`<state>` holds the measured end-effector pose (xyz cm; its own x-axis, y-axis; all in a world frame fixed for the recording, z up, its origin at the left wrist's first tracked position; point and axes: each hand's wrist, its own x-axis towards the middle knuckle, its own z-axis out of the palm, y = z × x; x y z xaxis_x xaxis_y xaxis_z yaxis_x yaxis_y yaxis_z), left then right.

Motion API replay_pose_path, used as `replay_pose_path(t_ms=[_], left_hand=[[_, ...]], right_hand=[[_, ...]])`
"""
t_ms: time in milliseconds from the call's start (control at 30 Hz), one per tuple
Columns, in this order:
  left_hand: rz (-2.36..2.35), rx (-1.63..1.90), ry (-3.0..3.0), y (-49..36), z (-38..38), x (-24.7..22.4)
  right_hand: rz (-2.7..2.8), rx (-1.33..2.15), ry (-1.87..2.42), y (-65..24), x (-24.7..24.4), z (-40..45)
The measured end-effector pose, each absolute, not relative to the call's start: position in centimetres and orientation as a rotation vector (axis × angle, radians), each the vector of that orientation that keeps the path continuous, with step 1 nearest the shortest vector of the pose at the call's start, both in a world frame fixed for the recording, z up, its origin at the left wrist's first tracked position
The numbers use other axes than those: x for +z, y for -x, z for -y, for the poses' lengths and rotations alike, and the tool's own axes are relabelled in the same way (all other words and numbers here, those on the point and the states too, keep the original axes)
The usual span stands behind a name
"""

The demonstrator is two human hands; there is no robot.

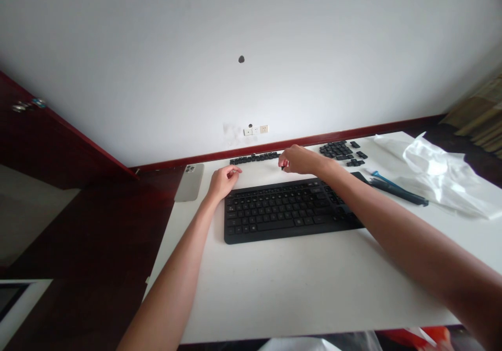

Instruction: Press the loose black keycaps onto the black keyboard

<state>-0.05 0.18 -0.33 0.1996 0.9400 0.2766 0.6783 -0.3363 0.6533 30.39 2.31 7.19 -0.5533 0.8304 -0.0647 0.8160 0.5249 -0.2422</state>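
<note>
A black keyboard (282, 210) lies on the white table (251, 278), its right part partly hidden under my right forearm. Just beyond its back edge, my right hand (296, 160) pinches a small black keycap (283, 168). My left hand (225, 181) rests near the keyboard's back left corner, fingers curled together; whether anything is between them is too small to tell. A row of loose black keycaps (253, 158) runs along the table's far edge. More loose keycaps (335, 150) form a cluster at the back right.
A phone (190, 182) lies at the table's left edge. To the right are a black brush-like tool (398, 191), a blue tool (380, 177) and a crumpled clear plastic bag (439, 173). The wall with sockets (256, 130) stands behind the table.
</note>
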Motion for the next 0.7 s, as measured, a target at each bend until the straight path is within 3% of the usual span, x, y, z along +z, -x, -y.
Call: replay_pose_path(t_ms=[267, 700], left_hand=[[-1.542, 0.914, -2.087, 0.0, -0.2, -0.1], [-1.536, 0.909, -2.078, -0.1, 0.1, 0.0]], right_hand=[[2.549, 0.583, 1.319, -32.6, 10.7, 2.2], [2.482, 0.797, 1.435, -38.4, 8.1, 7.5]])
